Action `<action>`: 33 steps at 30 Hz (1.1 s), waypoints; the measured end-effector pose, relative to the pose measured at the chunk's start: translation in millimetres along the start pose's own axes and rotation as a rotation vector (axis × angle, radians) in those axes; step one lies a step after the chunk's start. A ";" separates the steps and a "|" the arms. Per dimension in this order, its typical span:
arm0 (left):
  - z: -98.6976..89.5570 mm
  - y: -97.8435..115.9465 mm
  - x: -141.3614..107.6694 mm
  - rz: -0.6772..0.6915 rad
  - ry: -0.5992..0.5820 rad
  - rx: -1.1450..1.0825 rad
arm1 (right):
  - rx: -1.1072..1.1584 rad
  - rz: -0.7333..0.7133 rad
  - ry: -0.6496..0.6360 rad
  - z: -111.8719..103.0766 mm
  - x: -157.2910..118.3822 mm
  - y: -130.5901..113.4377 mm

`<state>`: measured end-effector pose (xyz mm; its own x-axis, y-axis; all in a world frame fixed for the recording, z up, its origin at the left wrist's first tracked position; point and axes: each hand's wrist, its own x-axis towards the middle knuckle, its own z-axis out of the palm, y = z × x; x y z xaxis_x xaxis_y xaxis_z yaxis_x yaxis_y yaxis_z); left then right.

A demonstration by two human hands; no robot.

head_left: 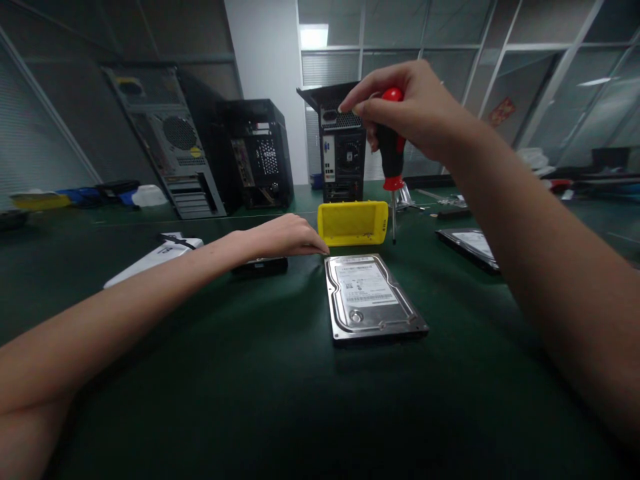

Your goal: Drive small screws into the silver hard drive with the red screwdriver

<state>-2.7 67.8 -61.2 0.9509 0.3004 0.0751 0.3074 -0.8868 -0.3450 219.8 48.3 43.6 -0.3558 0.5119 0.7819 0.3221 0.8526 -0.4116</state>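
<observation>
Your left forearm (pixel 125 300) and right forearm (pixel 540 253) come in closest, one from each side, over the dark green table (pixel 210 400). Between them, a little right of centre, the hard drive (pixel 367 297) lies flat with its labelled metal face up. Your left hand (pixel 293 233) is at the far left corner of that drive, fingers drawn together and pointing down; you have them at or just beside the edge, and whether they touch it or pinch anything small, I cannot tell.

Your right hand (pixel 405 110) is raised above and beyond the drive, fingers wrapped around the red and black handle of a screwdriver (pixel 393 157). You hold it nearly upright, shaft down, its tip apart from the drive and, as you see it, just right of the yellow tray (pixel 350 219). That tray sits just behind the drive, with small dark bits in it.

Over to your right lies a second drive (pixel 473 245), partly behind your forearm. On your left, a white box (pixel 150 262) and a small dark object (pixel 263 268) show behind your other arm. Farther back stand three computer cases (pixel 180 133).
</observation>
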 end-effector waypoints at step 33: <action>-2.0 7.6 1.1 0.010 -0.049 -0.029 | 0.126 -0.098 -0.031 7.7 0.7 0.9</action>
<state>0.8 60.7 -61.9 0.9513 0.3072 0.0258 0.2991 -0.8996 -0.3183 213.1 50.2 40.2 -0.4077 0.4271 0.8070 0.1727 0.9040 -0.3912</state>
